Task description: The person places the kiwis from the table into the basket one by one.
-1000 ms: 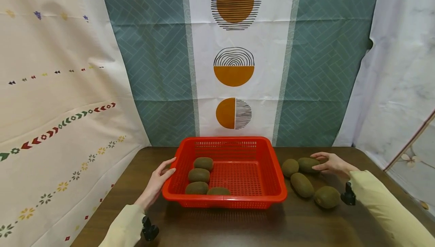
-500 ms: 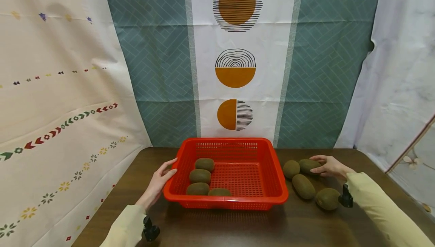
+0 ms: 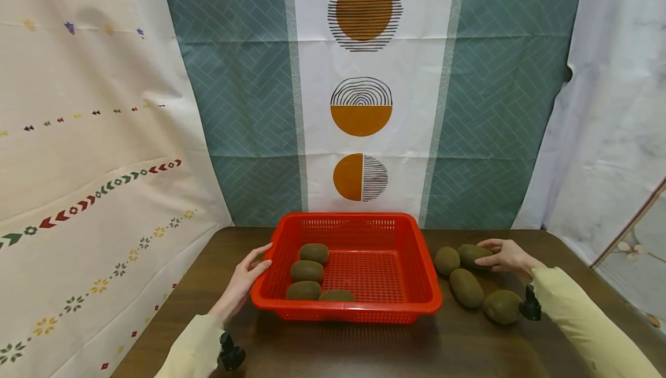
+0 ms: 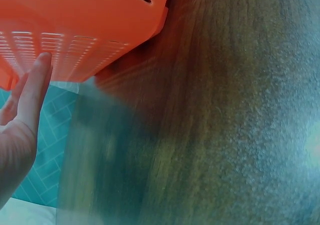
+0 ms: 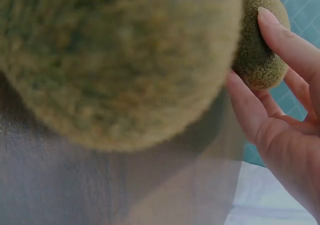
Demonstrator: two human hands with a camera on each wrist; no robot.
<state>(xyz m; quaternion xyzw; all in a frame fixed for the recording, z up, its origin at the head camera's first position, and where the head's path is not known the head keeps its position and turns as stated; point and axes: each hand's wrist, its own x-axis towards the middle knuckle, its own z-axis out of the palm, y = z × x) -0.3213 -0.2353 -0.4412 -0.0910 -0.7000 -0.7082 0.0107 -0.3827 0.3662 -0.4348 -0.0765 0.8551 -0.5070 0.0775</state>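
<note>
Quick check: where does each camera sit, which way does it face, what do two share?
Head: worn on the head, facing forward and down at the red basket and kiwis; left hand, right hand and sleeves show.
Left wrist: worn there, facing the basket's outside and table; left hand at left edge.
Right wrist: worn there, facing a near blurred kiwi; right hand at right edge, gripping a farther kiwi.
Head and right wrist share that farther kiwi.

The left sleeve (image 3: 191, 346) is long and pale yellow, with a blocky black device (image 3: 232, 356) near its end; the right sleeve (image 3: 577, 308) matches, with a similar black unit (image 3: 531, 305). The fingers (image 5: 287, 40) are bare.
</note>
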